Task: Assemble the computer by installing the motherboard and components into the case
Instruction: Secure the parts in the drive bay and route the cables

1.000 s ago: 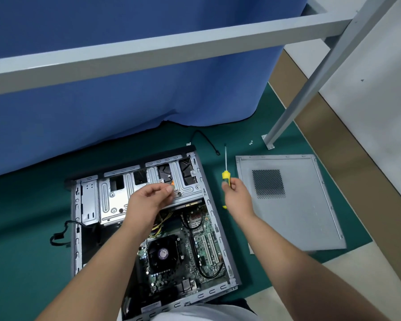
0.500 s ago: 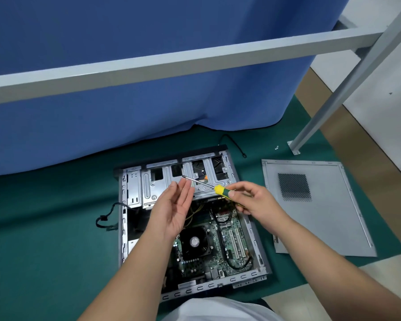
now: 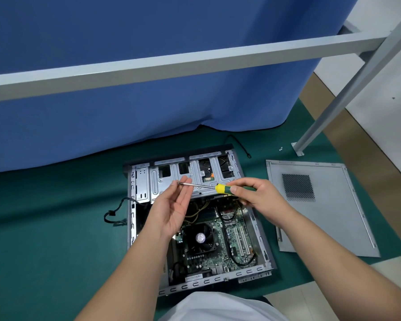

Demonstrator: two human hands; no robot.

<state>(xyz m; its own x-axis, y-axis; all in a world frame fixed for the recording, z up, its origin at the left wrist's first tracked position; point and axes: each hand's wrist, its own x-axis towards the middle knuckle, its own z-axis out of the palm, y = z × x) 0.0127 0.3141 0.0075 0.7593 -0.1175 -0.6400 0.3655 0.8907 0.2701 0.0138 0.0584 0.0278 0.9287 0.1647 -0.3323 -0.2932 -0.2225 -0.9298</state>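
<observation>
An open computer case [image 3: 259, 230] lies flat on the green mat, with the motherboard [image 3: 232, 239] and its black CPU fan [image 3: 200, 237] inside. A silver drive cage [image 3: 171, 181] fills the case's far half. My right hand [image 3: 257, 195] grips the green and yellow handle of a screwdriver [image 3: 220, 187] above the cage. The shaft points left, and its tip touches the fingertips of my left hand [image 3: 174, 205], which is held palm up with straight fingers.
The grey side panel [image 3: 320, 216] lies flat to the right of the case. A black cable [image 3: 112, 214] trails from the case's left side, another lies behind it [image 3: 240, 144]. Small screws [image 3: 280, 148] sit near a grey frame leg [image 3: 322, 119]. A blue curtain hangs behind.
My right hand picked the screwdriver up from the mat and brought it over the drive cage. My left hand left the cage and turned palm up to meet the tip.
</observation>
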